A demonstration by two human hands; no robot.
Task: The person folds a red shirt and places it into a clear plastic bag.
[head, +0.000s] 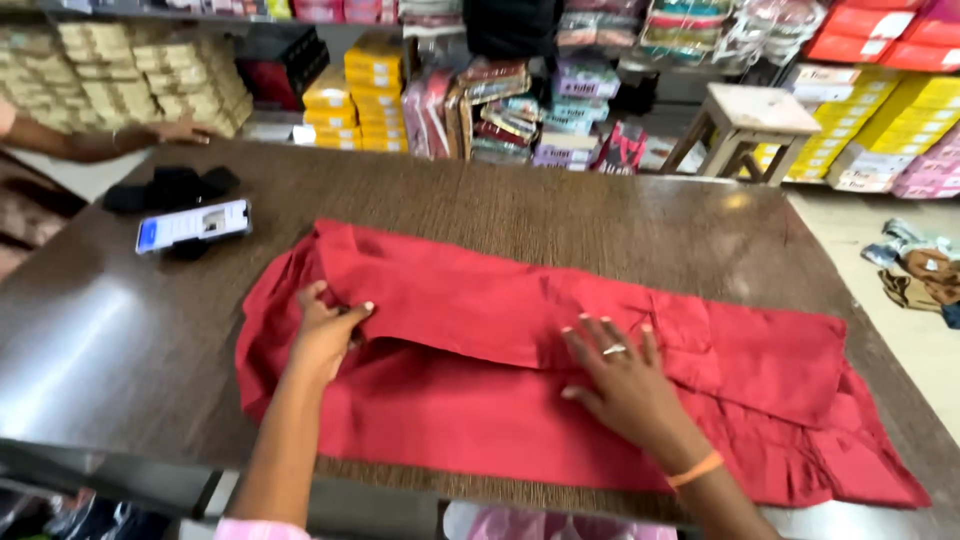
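Observation:
A red garment (520, 330) lies spread lengthwise on a dark wooden counter (500, 200), partly folded over itself along its upper half. My left hand (328, 328) pinches a fold of the cloth near its left end. My right hand (620, 375), with a ring and an orange wristband, lies flat with fingers spread on the middle of the garment, pressing it down.
A phone (192, 224) with a lit screen rests on a black stand (175, 188) at the counter's left. Another person's hand (178, 130) reaches in at far left. Shelves with stacked boxes (370, 95) and a wooden stool (745, 125) stand beyond the counter.

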